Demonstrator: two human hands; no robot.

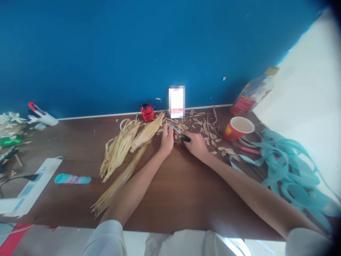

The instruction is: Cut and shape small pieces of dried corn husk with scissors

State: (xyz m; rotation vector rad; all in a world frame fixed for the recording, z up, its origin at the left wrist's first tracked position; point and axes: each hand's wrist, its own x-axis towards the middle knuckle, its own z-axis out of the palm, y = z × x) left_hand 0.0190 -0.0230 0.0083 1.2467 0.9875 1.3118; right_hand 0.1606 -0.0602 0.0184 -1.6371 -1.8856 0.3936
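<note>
My right hand (196, 144) is closed round the black handles of a pair of scissors (176, 129), whose blades point up and left toward my left hand. My left hand (167, 138) is closed beside the blade tips, its fingers pinched together. What it holds is too small to make out. Dried corn husks (121, 149) lie to the left of my left hand, one bundle reaching close to its fingertips. Cut husk pieces (209, 133) are scattered behind and to the right of my right hand.
A red roll (147, 112) and a lit phone (176, 102) stand by the blue wall. At right are a paper cup (241, 126), a bottle (253, 92) and tangled turquoise ribbon (287, 167). A power strip (37, 186) and turquoise tube (72, 179) lie at left, near a pen cup (49, 118).
</note>
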